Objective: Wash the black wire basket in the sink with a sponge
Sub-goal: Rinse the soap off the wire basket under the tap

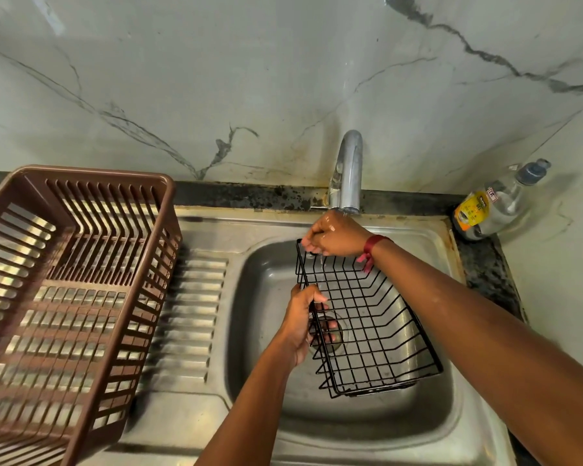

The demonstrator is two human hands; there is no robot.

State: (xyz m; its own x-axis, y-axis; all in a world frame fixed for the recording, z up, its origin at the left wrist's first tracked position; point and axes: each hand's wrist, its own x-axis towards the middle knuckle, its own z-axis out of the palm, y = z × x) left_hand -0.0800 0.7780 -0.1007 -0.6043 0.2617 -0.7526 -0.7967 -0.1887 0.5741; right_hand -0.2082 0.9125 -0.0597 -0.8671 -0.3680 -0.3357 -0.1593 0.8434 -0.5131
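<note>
Rinse step, by my read: rectangular black wire basket (pixel 367 324) sits tilted inside the bowl of the stainless steel sink (pixel 451 428), its far corner up under the curved chrome tap (pixel 349 169) at the sink's back edge. Water runs from the spout onto the right grip (pixel 334 235).

Left grip (pixel 298 326): fingers wrapped round the basket's left rim wire above the sink drain (pixel 332 331), thumb on top, clamping it. Right grip: wet, fingers curled down over the basket's far corner and apparently pinching the wire. Something small and dark may be under the fingertips; cannot tell what it is. Red thread band (pixel 372 247) on that wrist.

No sponge is visible anywhere in or around the sink, so scrubbing looks either not started or already over; I cannot say which. Next move likely calls for getting the sponge into the right grip while the left steadies the rim, then turning the basket so each wire face gets wiped under the stream. Thin wet wires could slip.

Left of the sink bowl, a slatted brown plastic dish rack (pixel 64 280) sits on the drainboard. At the sink's far right corner, a clear plastic bottle with a yellow label (pixel 495 203) stands on the dark speckled stone desk (pixel 485 280). Its print is too small and blurred to read, so no brand can be made out. No other writing seen.
</note>
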